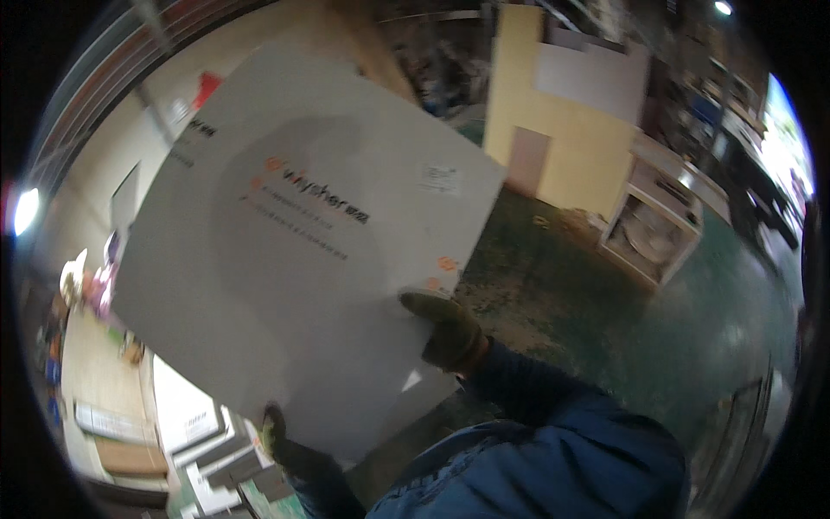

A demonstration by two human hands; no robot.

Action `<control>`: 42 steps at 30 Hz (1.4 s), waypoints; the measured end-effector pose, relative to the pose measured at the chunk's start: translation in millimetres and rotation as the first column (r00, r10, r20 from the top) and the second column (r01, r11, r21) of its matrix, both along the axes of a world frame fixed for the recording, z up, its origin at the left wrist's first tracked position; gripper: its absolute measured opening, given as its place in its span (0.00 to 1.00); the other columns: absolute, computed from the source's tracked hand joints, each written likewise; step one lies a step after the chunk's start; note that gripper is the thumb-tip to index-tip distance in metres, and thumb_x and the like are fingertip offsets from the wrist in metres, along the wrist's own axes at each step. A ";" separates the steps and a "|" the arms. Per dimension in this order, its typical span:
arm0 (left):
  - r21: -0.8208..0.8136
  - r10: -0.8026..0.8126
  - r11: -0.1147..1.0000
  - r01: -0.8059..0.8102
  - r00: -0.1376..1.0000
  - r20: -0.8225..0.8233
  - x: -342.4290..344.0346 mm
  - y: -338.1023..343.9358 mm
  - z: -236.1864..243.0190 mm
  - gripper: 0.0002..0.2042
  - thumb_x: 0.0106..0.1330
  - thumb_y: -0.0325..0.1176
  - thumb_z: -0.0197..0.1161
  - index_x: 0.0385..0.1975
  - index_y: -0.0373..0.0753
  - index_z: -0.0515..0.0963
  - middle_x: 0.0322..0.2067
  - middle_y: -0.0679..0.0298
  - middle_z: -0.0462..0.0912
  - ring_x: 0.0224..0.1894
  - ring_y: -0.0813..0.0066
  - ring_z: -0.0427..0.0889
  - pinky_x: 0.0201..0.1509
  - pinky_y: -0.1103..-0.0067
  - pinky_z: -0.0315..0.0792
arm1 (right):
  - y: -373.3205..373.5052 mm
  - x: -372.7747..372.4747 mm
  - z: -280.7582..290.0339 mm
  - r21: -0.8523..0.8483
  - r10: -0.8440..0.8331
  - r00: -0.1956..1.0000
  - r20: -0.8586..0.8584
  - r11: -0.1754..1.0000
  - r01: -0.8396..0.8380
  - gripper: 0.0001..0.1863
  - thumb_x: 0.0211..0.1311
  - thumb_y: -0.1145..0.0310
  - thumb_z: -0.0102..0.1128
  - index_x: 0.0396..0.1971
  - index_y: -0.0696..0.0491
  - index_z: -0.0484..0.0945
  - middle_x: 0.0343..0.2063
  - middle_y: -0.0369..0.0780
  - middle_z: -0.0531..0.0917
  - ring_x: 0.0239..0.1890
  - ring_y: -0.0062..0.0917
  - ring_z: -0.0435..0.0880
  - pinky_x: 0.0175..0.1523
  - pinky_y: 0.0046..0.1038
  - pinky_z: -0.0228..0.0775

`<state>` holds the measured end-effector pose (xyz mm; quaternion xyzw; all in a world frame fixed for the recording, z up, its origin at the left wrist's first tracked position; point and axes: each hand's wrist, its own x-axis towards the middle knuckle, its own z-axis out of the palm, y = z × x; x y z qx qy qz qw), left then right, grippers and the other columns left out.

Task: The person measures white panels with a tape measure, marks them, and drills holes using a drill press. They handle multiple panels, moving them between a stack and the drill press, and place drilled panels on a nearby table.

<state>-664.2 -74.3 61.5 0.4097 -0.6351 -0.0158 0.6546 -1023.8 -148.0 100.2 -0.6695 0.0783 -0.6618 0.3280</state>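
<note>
A large flat grey panel (285,285) with orange and black print and a small pale label fills the middle of the head view, held tilted in front of me. My right hand (450,333), in a dark olive glove, grips its right edge with the thumb lying over the face. Down at the panel's lower left edge, my left hand (281,437) is gloved too, its thumb pressed on the face. The fingers of both hands are hidden behind the panel.
Tall yellow boards (553,121) stand at the back right. Beside them is an open-fronted cabinet (653,221) on the green floor (640,346). Several panels (220,454) are stacked at the lower left. A person in a pale hat (76,277) is at the far left.
</note>
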 end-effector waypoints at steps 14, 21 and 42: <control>0.277 -0.391 0.878 0.389 0.919 -0.052 -184.8 -58.6 67.7 0.22 0.76 0.40 0.54 0.57 0.25 0.76 0.52 0.44 0.83 0.51 0.57 0.85 0.56 0.65 0.81 | 117.2 -228.1 18.7 0.505 -0.466 0.885 -0.010 0.761 0.406 0.27 0.70 0.62 0.65 0.66 0.54 0.72 0.58 0.38 0.80 0.60 0.27 0.79 0.63 0.32 0.75; 0.418 -0.497 0.770 0.482 0.864 -0.080 -230.9 -51.1 136.8 0.25 0.75 0.42 0.55 0.58 0.23 0.75 0.53 0.42 0.82 0.52 0.53 0.84 0.58 0.63 0.80 | 232.4 -334.3 -8.7 0.547 -0.429 0.802 0.415 0.822 0.157 0.24 0.73 0.60 0.60 0.64 0.55 0.73 0.57 0.40 0.81 0.58 0.30 0.81 0.63 0.33 0.75; 0.557 -0.654 -0.368 0.744 0.218 -0.724 -448.2 -124.7 -62.6 0.39 0.67 0.50 0.62 0.62 0.14 0.66 0.59 0.33 0.76 0.60 0.39 0.79 0.66 0.52 0.74 | 271.7 -564.4 -14.3 0.885 -0.504 0.833 -0.228 0.250 0.393 0.26 0.64 0.55 0.67 0.57 0.56 0.82 0.45 0.38 0.86 0.52 0.26 0.82 0.57 0.28 0.74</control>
